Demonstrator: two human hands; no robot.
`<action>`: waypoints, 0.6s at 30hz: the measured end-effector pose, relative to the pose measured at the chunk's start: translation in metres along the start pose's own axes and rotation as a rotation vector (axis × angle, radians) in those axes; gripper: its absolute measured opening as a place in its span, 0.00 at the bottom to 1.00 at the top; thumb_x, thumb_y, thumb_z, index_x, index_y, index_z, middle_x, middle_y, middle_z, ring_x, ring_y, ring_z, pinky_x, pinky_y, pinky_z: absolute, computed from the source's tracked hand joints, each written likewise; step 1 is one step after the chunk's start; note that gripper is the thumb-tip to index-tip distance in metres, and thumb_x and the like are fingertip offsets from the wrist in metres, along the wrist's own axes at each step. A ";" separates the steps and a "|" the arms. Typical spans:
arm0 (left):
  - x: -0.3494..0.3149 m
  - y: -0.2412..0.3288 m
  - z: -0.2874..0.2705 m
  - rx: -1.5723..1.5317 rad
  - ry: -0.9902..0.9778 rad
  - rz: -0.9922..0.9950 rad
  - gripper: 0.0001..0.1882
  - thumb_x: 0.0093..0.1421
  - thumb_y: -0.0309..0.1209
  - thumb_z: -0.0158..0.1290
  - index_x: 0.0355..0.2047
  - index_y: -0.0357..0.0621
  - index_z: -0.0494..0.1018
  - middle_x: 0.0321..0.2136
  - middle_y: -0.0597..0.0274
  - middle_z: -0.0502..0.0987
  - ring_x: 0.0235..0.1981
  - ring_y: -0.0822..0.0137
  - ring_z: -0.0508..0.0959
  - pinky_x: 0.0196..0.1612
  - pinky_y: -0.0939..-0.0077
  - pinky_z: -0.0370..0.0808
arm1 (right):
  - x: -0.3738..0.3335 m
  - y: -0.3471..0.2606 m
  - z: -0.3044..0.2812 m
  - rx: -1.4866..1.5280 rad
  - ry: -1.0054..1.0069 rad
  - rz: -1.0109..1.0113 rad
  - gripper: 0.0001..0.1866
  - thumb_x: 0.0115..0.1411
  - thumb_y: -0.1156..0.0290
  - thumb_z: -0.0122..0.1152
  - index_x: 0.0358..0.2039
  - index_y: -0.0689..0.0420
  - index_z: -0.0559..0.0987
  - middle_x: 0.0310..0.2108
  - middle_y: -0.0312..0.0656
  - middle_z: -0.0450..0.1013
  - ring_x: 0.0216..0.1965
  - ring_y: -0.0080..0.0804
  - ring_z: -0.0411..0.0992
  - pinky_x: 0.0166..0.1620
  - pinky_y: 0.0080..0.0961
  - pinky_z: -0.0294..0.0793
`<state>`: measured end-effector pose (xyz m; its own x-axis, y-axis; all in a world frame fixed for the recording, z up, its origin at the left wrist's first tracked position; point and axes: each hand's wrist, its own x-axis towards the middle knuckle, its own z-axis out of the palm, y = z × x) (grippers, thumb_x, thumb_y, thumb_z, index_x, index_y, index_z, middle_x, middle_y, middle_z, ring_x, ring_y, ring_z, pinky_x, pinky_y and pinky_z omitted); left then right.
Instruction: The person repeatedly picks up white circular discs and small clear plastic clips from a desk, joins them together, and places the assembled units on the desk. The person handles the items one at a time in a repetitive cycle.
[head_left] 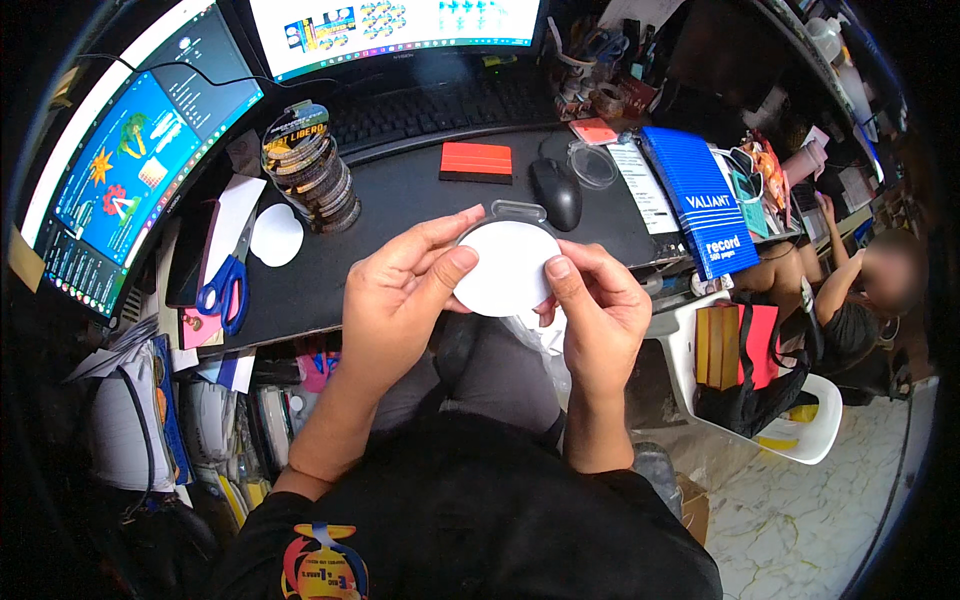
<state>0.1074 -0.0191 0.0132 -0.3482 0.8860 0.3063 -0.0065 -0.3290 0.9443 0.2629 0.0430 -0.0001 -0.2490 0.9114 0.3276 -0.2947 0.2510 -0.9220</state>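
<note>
Between both hands, over the near edge of the desk, I hold a round medal blank [506, 272] with a white face and a clear plastic loop at its top. My left hand [405, 285] pinches its left rim, thumb on the white face and fingers behind. At the opposite rim my right hand [605, 310] grips it the same way, fingertips partly hidden. To the left stands a stack of printed round medals [315, 180]. White paper discs [277, 236] lie beside it, close to blue-handled scissors [226, 290].
A red squeegee [476, 160], a black mouse [556, 193] and a clear round plastic piece [592, 165] lie beyond my hands. A blue record book [695, 205] is at right. Behind are a keyboard [430, 110] and two monitors. A white chair [690, 345] holds bags; another person sits at far right.
</note>
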 end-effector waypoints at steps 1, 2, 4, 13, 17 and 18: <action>0.000 0.001 -0.001 0.019 -0.004 0.009 0.16 0.63 0.25 0.51 0.50 0.30 0.71 0.38 0.51 0.79 0.31 0.73 0.80 0.29 0.86 0.79 | 0.000 0.001 0.001 -0.003 0.006 -0.017 0.10 0.58 0.75 0.62 0.39 0.67 0.79 0.28 0.40 0.73 0.22 0.20 0.70 0.22 0.14 0.69; 0.000 0.001 -0.002 0.035 -0.002 0.018 0.16 0.63 0.25 0.51 0.49 0.30 0.71 0.38 0.51 0.79 0.30 0.74 0.80 0.28 0.87 0.79 | -0.001 0.002 0.002 -0.007 0.016 -0.028 0.10 0.58 0.75 0.61 0.39 0.68 0.78 0.26 0.41 0.73 0.21 0.21 0.70 0.21 0.16 0.69; 0.000 0.001 -0.003 0.065 0.016 0.017 0.15 0.62 0.25 0.51 0.48 0.30 0.72 0.38 0.51 0.79 0.30 0.74 0.80 0.27 0.87 0.78 | -0.002 0.002 0.003 -0.012 0.014 -0.027 0.10 0.58 0.75 0.61 0.39 0.68 0.78 0.26 0.41 0.73 0.21 0.22 0.70 0.21 0.16 0.69; 0.000 0.002 -0.008 0.010 0.008 -0.007 0.16 0.60 0.26 0.55 0.47 0.31 0.73 0.39 0.51 0.79 0.34 0.73 0.80 0.29 0.87 0.78 | -0.005 -0.001 0.001 0.014 -0.028 -0.009 0.10 0.57 0.77 0.62 0.40 0.67 0.79 0.31 0.39 0.72 0.25 0.18 0.71 0.25 0.10 0.70; 0.001 0.004 -0.011 0.026 -0.029 -0.025 0.17 0.59 0.27 0.56 0.47 0.31 0.73 0.39 0.51 0.79 0.33 0.73 0.80 0.29 0.87 0.78 | -0.005 -0.002 0.001 -0.005 -0.029 -0.012 0.10 0.58 0.77 0.62 0.40 0.67 0.79 0.32 0.40 0.72 0.25 0.18 0.71 0.25 0.11 0.70; 0.001 0.004 -0.012 0.028 -0.032 -0.027 0.17 0.59 0.27 0.56 0.47 0.31 0.73 0.38 0.51 0.80 0.33 0.73 0.80 0.29 0.87 0.78 | -0.005 -0.003 0.001 0.001 -0.032 -0.012 0.10 0.58 0.77 0.62 0.40 0.67 0.79 0.32 0.40 0.72 0.25 0.18 0.72 0.25 0.11 0.70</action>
<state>0.0962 -0.0232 0.0157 -0.3180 0.9045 0.2843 0.0109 -0.2964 0.9550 0.2642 0.0377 0.0010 -0.2751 0.8971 0.3456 -0.2985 0.2620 -0.9177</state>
